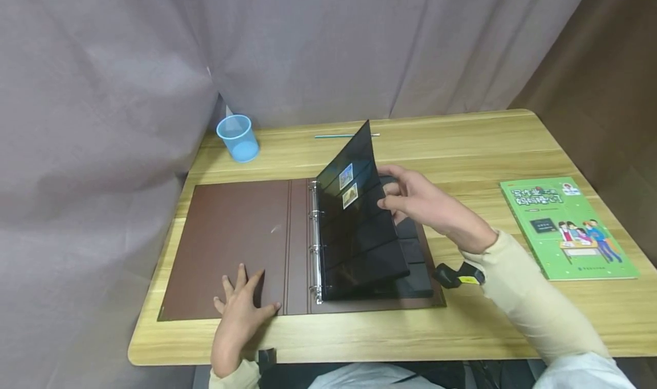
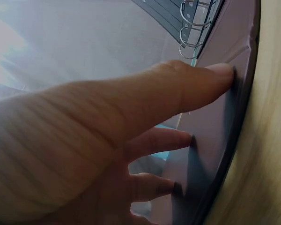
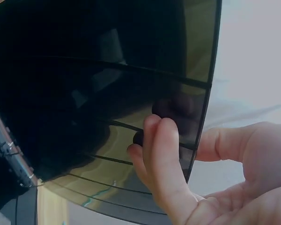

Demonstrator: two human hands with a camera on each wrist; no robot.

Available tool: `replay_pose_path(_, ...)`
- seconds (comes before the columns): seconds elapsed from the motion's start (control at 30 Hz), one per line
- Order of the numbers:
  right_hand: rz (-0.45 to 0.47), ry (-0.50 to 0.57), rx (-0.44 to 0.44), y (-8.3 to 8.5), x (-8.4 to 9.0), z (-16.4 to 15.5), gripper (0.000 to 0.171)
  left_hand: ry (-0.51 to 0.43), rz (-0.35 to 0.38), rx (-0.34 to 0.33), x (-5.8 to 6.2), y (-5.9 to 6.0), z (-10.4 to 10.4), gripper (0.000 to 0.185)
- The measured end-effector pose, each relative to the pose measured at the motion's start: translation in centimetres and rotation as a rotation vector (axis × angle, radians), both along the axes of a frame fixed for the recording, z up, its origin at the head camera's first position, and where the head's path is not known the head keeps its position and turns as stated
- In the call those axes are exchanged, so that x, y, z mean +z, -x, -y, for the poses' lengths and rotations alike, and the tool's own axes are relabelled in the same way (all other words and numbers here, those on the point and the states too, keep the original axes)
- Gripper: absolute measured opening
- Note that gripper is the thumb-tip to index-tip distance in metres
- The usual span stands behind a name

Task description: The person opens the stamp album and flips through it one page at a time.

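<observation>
Stamp binder (image 1: 231,240) lies open, centre of frame, on the wooden surface (image 1: 462,149), brown cover spread toward the left, ring spine running near-to-far w/ metal rings (image 1: 315,246) down the middle. One black pocket page (image 1: 354,206) stands lifted off the right-hand stack, tilted up approx. on edge, hinged at the rings; two stamps (image 1: 348,185) sit in its upper pockets.

Right hand (image 1: 426,206) is at the page's free outer edge, right of centre: fingers (image 3: 161,154) curled round that edge, thumb on the far face, i.e. pinching the sheet. Page's long axis runs parallel to the spine, so the free edge lies directly in the fingers and the hinge lies to their left.

Left hand (image 1: 241,303), lower left, lies flat w/ fingers (image 2: 196,84) spread straight, pressing the cover down; holds nothing. It's well apart from the page, so the right hand is the nearer one.

Blue cup (image 1: 238,138) upper left, green book (image 1: 567,226) at right, thin pen-like stick (image 1: 339,136) along the far edge.
</observation>
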State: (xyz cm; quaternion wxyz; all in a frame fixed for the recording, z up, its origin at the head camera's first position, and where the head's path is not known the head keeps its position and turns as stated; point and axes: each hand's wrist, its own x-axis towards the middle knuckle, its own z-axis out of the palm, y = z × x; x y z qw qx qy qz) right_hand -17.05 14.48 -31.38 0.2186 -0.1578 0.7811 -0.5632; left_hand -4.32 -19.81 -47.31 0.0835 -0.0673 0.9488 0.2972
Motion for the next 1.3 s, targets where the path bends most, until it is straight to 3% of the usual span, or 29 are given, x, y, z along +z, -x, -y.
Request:
replay_pose_path(0.53,-0.044,-0.019,0.031,1.0,1.7,3.5,0.066,-0.025,0.002,0.014,0.0,0.1,-0.3,0.08)
replay_pose_path(0.77,-0.056,0.006,0.028,1.5,2.0,4.8,0.066,-0.011,-0.007,0.016,0.2,0.0,-0.1,0.071)
replay_pose_path(1.13,-0.049,0.05,0.056,1.5,2.0,6.5,0.064,-0.036,0.007,0.022,2.2,0.3,-0.1,0.066)
replay_pose_path(1.3,-0.027,0.051,0.08,1.2,2.0,7.4,0.065,-0.038,-0.034,0.022,3.4,0.3,-0.3,0.067)
